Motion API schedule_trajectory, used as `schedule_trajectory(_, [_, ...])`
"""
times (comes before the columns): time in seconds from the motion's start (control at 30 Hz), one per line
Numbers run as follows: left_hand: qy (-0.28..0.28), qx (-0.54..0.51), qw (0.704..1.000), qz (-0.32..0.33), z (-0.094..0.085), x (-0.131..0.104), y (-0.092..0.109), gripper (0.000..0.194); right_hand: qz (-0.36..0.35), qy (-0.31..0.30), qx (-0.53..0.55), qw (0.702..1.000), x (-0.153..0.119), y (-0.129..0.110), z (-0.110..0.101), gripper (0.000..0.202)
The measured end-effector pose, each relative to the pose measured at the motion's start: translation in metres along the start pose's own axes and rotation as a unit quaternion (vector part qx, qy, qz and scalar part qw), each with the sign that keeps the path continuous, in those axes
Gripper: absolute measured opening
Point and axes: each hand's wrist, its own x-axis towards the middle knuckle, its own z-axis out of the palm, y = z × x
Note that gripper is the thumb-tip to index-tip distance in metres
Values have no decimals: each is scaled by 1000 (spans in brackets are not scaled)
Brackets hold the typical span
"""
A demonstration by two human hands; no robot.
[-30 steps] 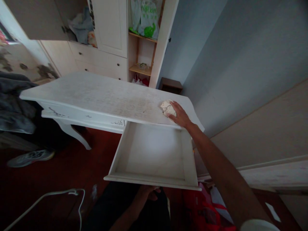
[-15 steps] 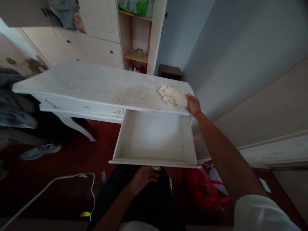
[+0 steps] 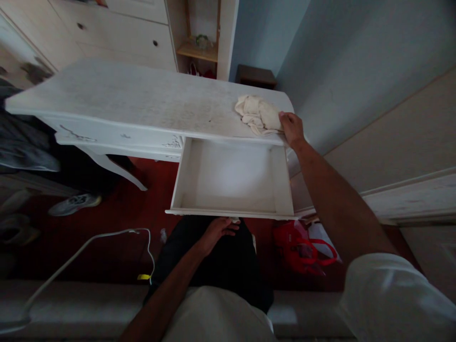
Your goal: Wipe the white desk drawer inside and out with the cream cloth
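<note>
A white desk (image 3: pixel 135 97) with a worn, smudged top stands in front of me. Its right drawer (image 3: pixel 231 185) is pulled out over my lap, and nothing lies in it. At the desktop's right end, my right hand (image 3: pixel 292 128) is closed on the edge of a crumpled cream cloth (image 3: pixel 258 114), which rests on the surface. Below the drawer front, my left hand (image 3: pixel 218 233) has its thumb and forefinger at the small pale drawer handle (image 3: pixel 234 220); the other fingers are loosely bent. The drawer's front edge hides part of that grip.
A white cabinet (image 3: pixel 121 38) with open shelves stands behind the desk, beside a brown box (image 3: pixel 255 76). On the floor at right is a red bag (image 3: pixel 290 244). A white cable (image 3: pixel 107 233) runs at left, near a grey shoe (image 3: pixel 74 204). A wall rises close on the right.
My view has tilted downward, so the desk and drawer appear higher. Both hands keep nearly the same places on the cloth and at the drawer handle.
</note>
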Motion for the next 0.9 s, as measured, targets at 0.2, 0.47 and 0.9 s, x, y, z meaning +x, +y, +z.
schedule_trajectory(0.2, [-55,2,998,42,9,-9,16,43,8,-7,9,1000,0,3,-1,36])
schedule_trajectory(0.47, [-39,-4,997,69,23,-3,28,40,17,-16,10,1000,-3,-5,-3,27])
schedule_trajectory(0.9, [38,-28,994,95,27,69,69,49,24,-29,8,999,-7,-15,-5,31])
